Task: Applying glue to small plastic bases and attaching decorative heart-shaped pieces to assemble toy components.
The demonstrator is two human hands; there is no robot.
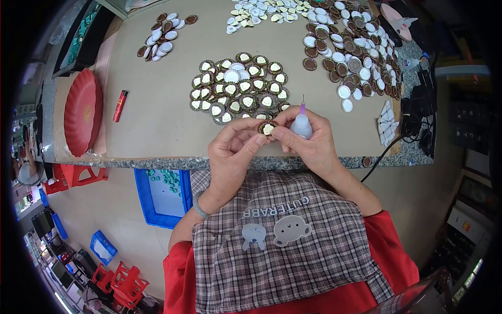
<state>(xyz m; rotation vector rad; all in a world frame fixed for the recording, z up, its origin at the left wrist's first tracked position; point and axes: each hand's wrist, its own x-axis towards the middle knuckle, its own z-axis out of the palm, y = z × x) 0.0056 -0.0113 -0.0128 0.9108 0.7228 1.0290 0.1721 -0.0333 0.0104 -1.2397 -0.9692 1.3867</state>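
Just above the table's front edge, a small brown scalloped disc with a cream piece on its face is pinched between both hands. My left hand grips its left side with thumb and fingertips. From the right, the thumb and fingertips of my right hand touch the same disc. That right hand also holds a small squeeze bottle with a purple needle tip, pointing up. Just beyond lies a cluster of matching finished-looking discs, with several white-backed discs on top.
Brown and white discs spread at the far right; a smaller pile lies far left. Cream pieces are at the back. A red scalloped tray and red tube sit left. A blue bin stands below the edge.
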